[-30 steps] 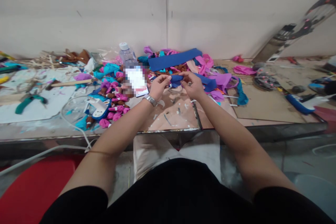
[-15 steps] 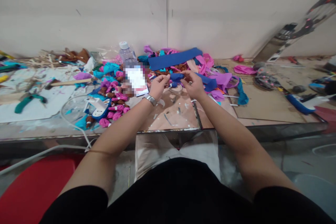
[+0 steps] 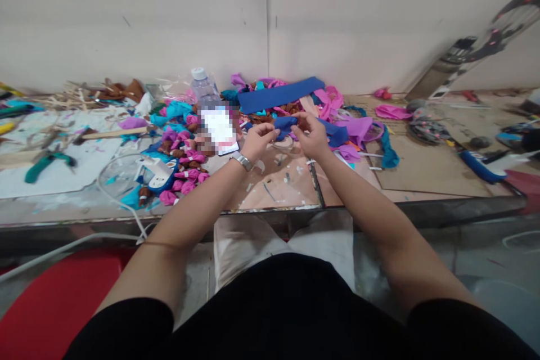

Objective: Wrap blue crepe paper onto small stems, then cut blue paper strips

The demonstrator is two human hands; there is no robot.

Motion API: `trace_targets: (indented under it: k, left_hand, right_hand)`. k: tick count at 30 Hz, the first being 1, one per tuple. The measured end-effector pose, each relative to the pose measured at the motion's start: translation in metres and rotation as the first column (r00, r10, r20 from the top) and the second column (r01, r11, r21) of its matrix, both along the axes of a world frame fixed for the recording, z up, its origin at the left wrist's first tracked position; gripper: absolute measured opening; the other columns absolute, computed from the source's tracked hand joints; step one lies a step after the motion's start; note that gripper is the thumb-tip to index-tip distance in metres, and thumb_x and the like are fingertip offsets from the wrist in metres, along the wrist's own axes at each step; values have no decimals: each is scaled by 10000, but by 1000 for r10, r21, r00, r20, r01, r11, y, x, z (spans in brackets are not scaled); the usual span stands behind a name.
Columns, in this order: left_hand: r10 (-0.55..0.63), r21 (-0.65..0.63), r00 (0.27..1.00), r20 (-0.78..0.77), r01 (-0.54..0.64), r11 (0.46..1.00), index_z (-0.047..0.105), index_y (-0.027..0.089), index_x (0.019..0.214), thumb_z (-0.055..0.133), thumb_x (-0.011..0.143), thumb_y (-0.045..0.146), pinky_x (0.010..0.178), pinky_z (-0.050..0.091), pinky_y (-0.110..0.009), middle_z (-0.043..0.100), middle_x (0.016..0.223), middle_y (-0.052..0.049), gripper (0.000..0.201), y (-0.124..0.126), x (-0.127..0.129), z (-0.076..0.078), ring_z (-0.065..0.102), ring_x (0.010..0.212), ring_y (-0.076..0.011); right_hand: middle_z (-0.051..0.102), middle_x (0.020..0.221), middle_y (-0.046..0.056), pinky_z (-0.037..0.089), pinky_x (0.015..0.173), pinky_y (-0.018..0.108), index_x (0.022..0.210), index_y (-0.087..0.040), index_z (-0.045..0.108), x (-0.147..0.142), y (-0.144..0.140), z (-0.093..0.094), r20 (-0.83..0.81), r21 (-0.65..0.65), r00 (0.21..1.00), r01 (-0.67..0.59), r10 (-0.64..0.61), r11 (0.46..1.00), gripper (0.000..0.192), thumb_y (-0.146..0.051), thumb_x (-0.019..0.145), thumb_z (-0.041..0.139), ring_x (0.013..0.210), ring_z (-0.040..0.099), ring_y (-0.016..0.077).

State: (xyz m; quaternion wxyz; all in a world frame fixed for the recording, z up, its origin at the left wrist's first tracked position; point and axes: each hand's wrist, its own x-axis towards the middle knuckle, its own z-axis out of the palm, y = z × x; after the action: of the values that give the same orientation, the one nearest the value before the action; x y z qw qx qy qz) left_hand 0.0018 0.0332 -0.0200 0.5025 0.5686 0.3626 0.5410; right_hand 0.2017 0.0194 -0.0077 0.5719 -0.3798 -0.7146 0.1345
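Hands pinching a blue cloth piece at mid-frame

Lap and forearms fill the bottom of the frame, the arms running up to the middle where both hands meet over the tabletop [image 3: 274,191]. The left hand [image 3: 256,142], a metal watch [image 3: 242,161] on its wrist, has its fingers [image 3: 270,130] closed on one end of a small dark blue cloth piece [image 3: 286,124]. The right hand [image 3: 311,136] closes its fingers on the other end, thumb and forefinger pressed together on the fabric. The piece sits just above the tabletop, at the centre of the frame, bunched between the two grips.

The step in hand looks like folding or rolling the blue cloth into a small bundle, much like the pink bundles [image 3: 185,171] lying left of centre. The next move seems to call for a tight, steady pinch on both ends while the fabric is turned, so the fold does not spring open.

Just left of the left hand lies a blurred phone [image 3: 218,128]. Farther left, a white cable [image 3: 113,197] loops near the tabletop edge, and teal-handled pliers [image 3: 44,162] rest on white paper. Beyond the hands, a heap of pink, purple and teal scraps spreads toward the wall, with a long blue strip [image 3: 280,94] on top and a clear plastic bottle [image 3: 203,85] standing behind the phone.
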Motion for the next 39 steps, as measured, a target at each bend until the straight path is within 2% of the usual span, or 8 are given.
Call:
trace_targets:
  k: [5, 14, 18, 22, 25, 28, 32, 39]
  left_hand:
    - [-85, 26, 995, -52, 87, 996, 679, 173, 757, 902, 693, 555, 643, 446, -249, 627, 709, 2, 446, -2, 0, -3, 558, 631, -103]
    - [-7, 100, 982, -190, 26, 995, 634, 183, 682, 903, 690, 533, 573, 320, -253, 562, 630, 20, 442, -4, 0, 1, 448, 582, -100]
    - [15, 102, 971, -239, 10, 995, 617, 180, 680, 870, 732, 416, 590, 339, -258, 563, 641, 16, 350, -5, 0, 2, 459, 598, -107]
    - [158, 151, 975, -157, -134, 979, 626, 196, 895, 794, 716, 177, 700, 457, -255, 656, 884, -7, 246, -1, 0, 2, 580, 741, -126]
    - [204, 206, 971, -124, -176, 963, 625, 206, 1011, 712, 792, 177, 805, 514, -285, 685, 1038, -40, 238, 2, -2, 1, 644, 876, -155]
    - [122, 282, 971, -205, -60, 957, 655, 203, 1103, 724, 867, 307, 884, 540, -330, 720, 1150, -76, 267, 2, -4, 0, 678, 1026, -203]
    - [21, 289, 963, -270, 60, 955, 675, 198, 1169, 780, 867, 449, 876, 551, -324, 741, 1178, -96, 407, 0, -3, -4, 703, 1063, -214]
    - [-114, 184, 990, -89, 129, 974, 677, 201, 1155, 852, 793, 580, 873, 579, -330, 771, 1086, -85, 553, 5, 0, -10, 732, 980, -196]
  right_hand:
    - [716, 999, 44, 527, 719, 327, 1187, -219, 654, 0, 1, -1, -2, -17, 1000, -22, 22, 1000, 363, -481, 935, 661, 775, 630, 170]
    - [707, 944, 29, 528, 693, 320, 1172, -220, 659, -2, 0, 0, -27, -55, 999, -26, 25, 998, 349, -472, 930, 665, 745, 625, 164]
    - [727, 969, 41, 537, 723, 331, 1179, -210, 667, 0, 1, -1, -7, -54, 1000, -16, 15, 998, 370, -488, 935, 660, 761, 632, 172]
    - [749, 1027, 71, 539, 747, 344, 1186, -190, 687, 3, 2, 0, 89, 0, 996, 9, -9, 1000, 336, -437, 963, 642, 771, 639, 183]
    - [758, 1082, 97, 542, 784, 359, 1188, -181, 714, 6, 2, 2, 239, 36, 971, -6, -3, 999, 326, -413, 973, 634, 813, 651, 206]
    - [769, 1093, 125, 547, 845, 387, 1198, -166, 732, 7, 1, 2, 359, 15, 933, -27, 20, 1000, 366, -443, 996, 605, 874, 672, 240]
    - [782, 1111, 140, 556, 872, 402, 1206, -156, 752, 5, 2, 1, 378, 1, 924, -65, 60, 998, 405, -471, 1007, 593, 902, 694, 254]
    - [801, 1145, 119, 562, 875, 400, 1217, -187, 777, 4, 3, -1, 253, -41, 959, -122, 128, 992, 404, -492, 999, 627, 966, 721, 256]
